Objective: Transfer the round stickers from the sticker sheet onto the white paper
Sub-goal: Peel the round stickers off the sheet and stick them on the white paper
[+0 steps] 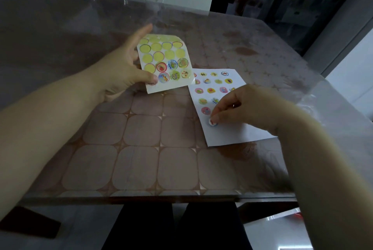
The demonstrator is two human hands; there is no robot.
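— What have my hands got?

— Your right hand [242,106] has its fingertips bunched on one round sticker [212,122], pinching it down against the white paper [232,134], below the rows already stuck there. Your left hand [123,72] pinches the sticker sheet [164,62] by its near corner, thumb on top.

— How will the stickers handle?

— Feather-light, floppy and tacky, I'd judge. Lift each by its edge only. Six sit at the sheet's near end.

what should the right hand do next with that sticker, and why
Probably press it flat and let go: the right hand pinches a round sticker against the white paper, below the placed rows. The left hand holds the sticker sheet ready.
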